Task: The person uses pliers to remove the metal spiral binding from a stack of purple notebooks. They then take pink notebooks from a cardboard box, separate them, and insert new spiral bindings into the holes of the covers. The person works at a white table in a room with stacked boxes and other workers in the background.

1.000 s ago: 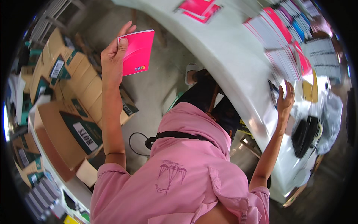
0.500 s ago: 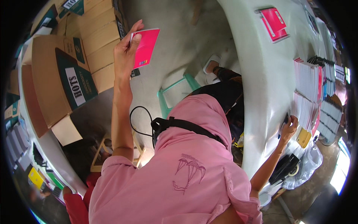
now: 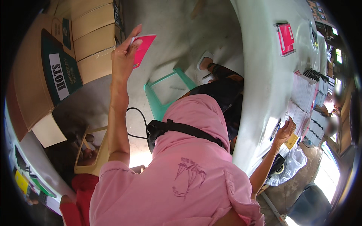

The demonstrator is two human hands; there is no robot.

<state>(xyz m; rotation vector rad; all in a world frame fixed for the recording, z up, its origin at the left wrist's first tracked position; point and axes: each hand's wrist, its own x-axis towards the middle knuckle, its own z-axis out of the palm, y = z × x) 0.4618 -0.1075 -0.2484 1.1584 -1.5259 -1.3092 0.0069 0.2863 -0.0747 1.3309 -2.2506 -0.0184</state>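
Out in front at the left, my left hand (image 3: 126, 54) grips a thin pink-red notebook (image 3: 144, 48) between thumb and fingers, its cover facing up. My right hand (image 3: 285, 132) is over the white table (image 3: 260, 94) at the right, beside the near stack of notebooks (image 3: 298, 115). Its fingers are bent together; a pale, coil-like bit shows at the fingertips, too small to name surely. Just left of that hand lies a slim dark-blue object (image 3: 275, 130) on the tabletop.
Cardboard boxes (image 3: 32, 81) pile up at the left. A green stool (image 3: 154, 100) stands on the floor ahead. Another pink-red notebook (image 3: 286, 37) lies farther along the table in a holder-like frame. A clear plastic bag (image 3: 292, 164) hangs near the table's end. A person in red (image 3: 75, 199) is at lower left.
The view has shifted a little. My left hand still holds the notebook, now tilted more edge-on. My right hand stays by the stack, its fingertips a little differently placed.
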